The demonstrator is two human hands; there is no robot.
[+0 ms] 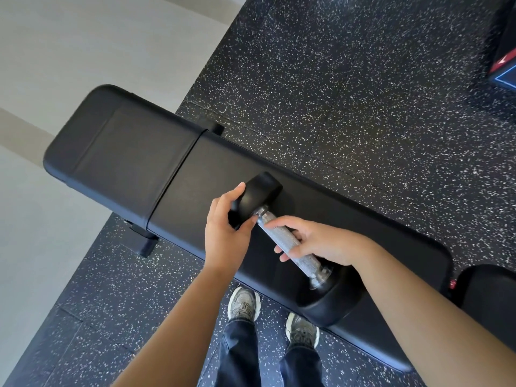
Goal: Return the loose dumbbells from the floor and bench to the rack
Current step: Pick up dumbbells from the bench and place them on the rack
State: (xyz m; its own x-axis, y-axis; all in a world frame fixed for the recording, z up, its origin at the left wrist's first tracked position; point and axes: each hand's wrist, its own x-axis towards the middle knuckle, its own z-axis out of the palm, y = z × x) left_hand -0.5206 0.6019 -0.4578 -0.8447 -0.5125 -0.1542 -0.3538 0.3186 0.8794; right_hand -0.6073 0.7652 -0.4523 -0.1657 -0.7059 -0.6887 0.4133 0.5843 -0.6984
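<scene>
A dumbbell (pixel 290 247) with black rubber heads and a knurled silver handle lies on the black padded bench (pixel 125 152). Its far head sits near the bench's middle and its near head rests by the front edge. My left hand (pixel 226 227) cups the far head, fingers wrapped over its side. Over the silver handle, my right hand (pixel 315 241) has its fingers curled around the bar from the right. No rack is in view.
The bench runs diagonally from upper left to lower right over speckled black rubber flooring (pixel 363 79). Pale smooth floor (pixel 55 51) lies to the left. A black box with red and blue trim (pixel 502 60) stands at the top right. My shoes (pixel 243 303) are just in front of the bench.
</scene>
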